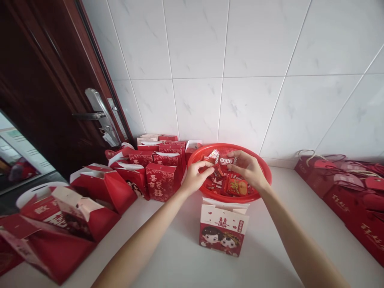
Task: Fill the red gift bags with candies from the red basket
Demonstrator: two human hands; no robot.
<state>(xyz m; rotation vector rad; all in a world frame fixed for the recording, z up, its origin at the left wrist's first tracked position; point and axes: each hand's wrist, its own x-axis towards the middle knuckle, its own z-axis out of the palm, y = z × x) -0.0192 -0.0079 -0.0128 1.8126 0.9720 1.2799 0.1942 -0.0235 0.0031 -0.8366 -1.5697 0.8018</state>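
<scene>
A red plastic basket [266,173] holds several wrapped sweets, among them an orange-and-red packet [237,187]. Over its left part is my left hand [198,175], thumb and fingertips pinched at a small dark red wrapped candy [218,172]. My right hand [246,168] hovers over the basket's right part, fingers curved and thumb apart, with nothing visibly gripped; a white-and-red packet [227,160] lies by its fingertips. In front of the basket stands a small white-and-red gift box [223,230] with two cartoon figures, its top flaps raised.
Several red gift boxes [162,182] stand in rows at the left, beside a dark door [51,64] with a metal handle. Red bags [339,196] with cord handles line the right. A tiled wall [198,104] rises behind the white table [168,256].
</scene>
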